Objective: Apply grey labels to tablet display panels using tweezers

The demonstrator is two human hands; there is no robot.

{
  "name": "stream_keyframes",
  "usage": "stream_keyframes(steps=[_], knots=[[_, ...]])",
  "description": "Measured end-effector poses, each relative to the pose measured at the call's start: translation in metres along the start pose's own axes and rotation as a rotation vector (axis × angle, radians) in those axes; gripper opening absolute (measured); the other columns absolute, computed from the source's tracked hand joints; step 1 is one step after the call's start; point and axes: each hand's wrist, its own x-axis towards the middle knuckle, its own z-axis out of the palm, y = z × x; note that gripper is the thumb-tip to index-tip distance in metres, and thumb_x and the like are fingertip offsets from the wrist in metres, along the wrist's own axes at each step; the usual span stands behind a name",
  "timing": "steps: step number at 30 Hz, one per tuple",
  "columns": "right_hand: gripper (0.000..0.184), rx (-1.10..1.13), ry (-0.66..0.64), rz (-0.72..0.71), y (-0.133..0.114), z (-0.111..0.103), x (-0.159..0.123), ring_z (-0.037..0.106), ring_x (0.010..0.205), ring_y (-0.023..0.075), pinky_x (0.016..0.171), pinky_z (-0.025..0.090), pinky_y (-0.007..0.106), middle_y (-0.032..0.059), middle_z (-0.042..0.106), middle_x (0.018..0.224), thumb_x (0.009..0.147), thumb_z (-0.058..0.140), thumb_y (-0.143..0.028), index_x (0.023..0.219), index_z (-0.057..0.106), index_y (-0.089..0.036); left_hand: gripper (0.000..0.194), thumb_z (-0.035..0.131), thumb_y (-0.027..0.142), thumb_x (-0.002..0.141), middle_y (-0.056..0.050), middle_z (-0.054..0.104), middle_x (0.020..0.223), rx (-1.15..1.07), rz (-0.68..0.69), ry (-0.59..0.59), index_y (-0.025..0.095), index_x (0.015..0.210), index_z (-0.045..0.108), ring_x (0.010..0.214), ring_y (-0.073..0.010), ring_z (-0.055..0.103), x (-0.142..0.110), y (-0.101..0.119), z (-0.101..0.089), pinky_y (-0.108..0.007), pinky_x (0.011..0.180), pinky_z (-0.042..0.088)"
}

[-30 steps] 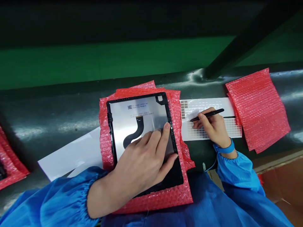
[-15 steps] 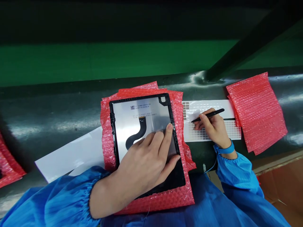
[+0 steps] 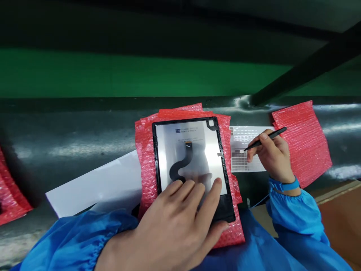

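Now the left hand (image 3: pixel 180 222) sits lower on the display assembly (image 3: pixel 169 158) than a moment ago: its index finger has left the right edge of the black frame (image 3: pixel 156 150), and a small grey patch (image 3: pixel 220 154) shows there. That suggests the pressing at this spot has let up. The fingers are spread loosely over the silver back, gripping nothing, with the thumb by the lower right corner.

The assembly lies back side up on a stack of red bubble-wrap sleeves (image 3: pixel 146 162), its black flex cable (image 3: pixel 189 152) curving down toward the fingers. Just to its right, the right hand (image 3: pixel 275 154) pinches a slim black pointed tool (image 3: pixel 279 132), probably tweezers, between thumb and fingers. The tip has shifted to the gridded white sheet's (image 3: pixel 239 162) lower block, beside a small white rectangle (image 3: pixel 241 151); whether that is a loose piece or a bare cell, I cannot tell.

As for containers, the sheet carries rows of small rectangular cells, many of them dark. More red sleeves (image 3: pixel 301 143) lie farther right; their contents, if any, are hidden. Another red sleeve (image 3: pixel 12 195) is cut off at the left edge. A cardboard box (image 3: pixel 342 222) stands at lower right, its contents unreadable.
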Motion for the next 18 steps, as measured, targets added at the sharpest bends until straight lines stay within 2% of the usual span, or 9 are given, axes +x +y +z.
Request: stream_keyframes(steps=[2, 5, 8, 11, 13, 15, 18], knots=[[0.037, -0.011, 0.012, -0.044, -0.019, 0.014, -0.004, 0.069, 0.042, 0.0173, 0.042, 0.059, 0.028, -0.0012, 0.075, 0.063, 0.091, 0.08, -0.052, 0.079, 0.06, -0.024, 0.059, 0.058, 0.044, 0.102, -0.017, 0.078, 0.101, 0.034, -0.022, -0.028, 0.0, 0.142, 0.061, 0.088, -0.0289, 0.075, -0.009, -0.002, -0.007, -0.041, 0.08, 0.059], [0.029, -0.053, -0.058, -0.049, -0.043, 0.046, -0.006, 0.072, 0.045, 0.0201, 0.043, 0.061, 0.032, 0.0002, 0.077, 0.066, 0.098, 0.075, -0.044, 0.083, 0.059, -0.025, 0.072, 0.072, 0.053, 0.092, -0.014, 0.077, 0.083, 0.155, -0.075, -0.072, 0.0, 0.14, 0.064, 0.073, -0.0271, 0.072, -0.016, -0.007, -0.013, -0.042, 0.084, 0.057], [0.024, -0.076, -0.171, -0.018, -0.056, 0.087, -0.005, 0.074, 0.047, 0.0218, 0.047, 0.065, 0.034, 0.0008, 0.078, 0.067, 0.098, 0.075, -0.04, 0.087, 0.06, -0.025, 0.08, 0.071, 0.063, 0.09, -0.01, 0.073, 0.07, 0.219, -0.105, -0.099, 0.001, 0.14, 0.066, 0.065, -0.0256, 0.07, -0.019, -0.011, -0.011, -0.043, 0.094, 0.053], [0.024, -0.08, -0.28, 0.031, -0.055, 0.127, -0.005, 0.076, 0.049, 0.0213, 0.047, 0.066, 0.031, 0.0019, 0.08, 0.069, 0.096, 0.077, -0.04, 0.087, 0.062, -0.024, 0.091, 0.068, 0.069, 0.089, -0.011, 0.073, 0.068, 0.234, -0.113, -0.142, -0.004, 0.145, 0.061, 0.063, -0.0269, 0.069, -0.022, -0.009, -0.002, -0.047, 0.105, 0.048], [0.025, -0.087, -0.332, 0.06, -0.05, 0.147, -0.004, 0.077, 0.05, 0.0203, 0.046, 0.065, 0.028, 0.0026, 0.081, 0.071, 0.096, 0.077, -0.041, 0.087, 0.063, -0.023, 0.092, 0.068, 0.066, 0.09, -0.014, 0.075, 0.071, 0.229, -0.12, -0.158, -0.006, 0.147, 0.057, 0.065, -0.0295, 0.071, -0.025, -0.006, 0.005, -0.052, 0.11, 0.043], [0.028, -0.098, -0.35, 0.063, -0.044, 0.159, -0.003, 0.077, 0.05, 0.0195, 0.045, 0.064, 0.026, 0.0027, 0.081, 0.07, 0.095, 0.078, -0.044, 0.086, 0.063, -0.023, 0.085, 0.068, 0.059, 0.091, -0.017, 0.076, 0.075, 0.216, -0.132, -0.157, -0.005, 0.146, 0.058, 0.07, -0.0318, 0.072, -0.026, -0.002, 0.01, -0.054, 0.112, 0.04], [0.031, -0.122, -0.315, 0.036, -0.039, 0.166, -0.001, 0.077, 0.051, 0.0202, 0.047, 0.065, 0.026, 0.0028, 0.079, 0.066, 0.093, 0.08, -0.047, 0.084, 0.063, -0.022, 0.077, 0.068, 0.055, 0.092, -0.018, 0.077, 0.077, 0.21, -0.157, -0.163, -0.003, 0.141, 0.061, 0.072, -0.0326, 0.073, -0.025, 0.0, 0.012, -0.055, 0.11, 0.041]])
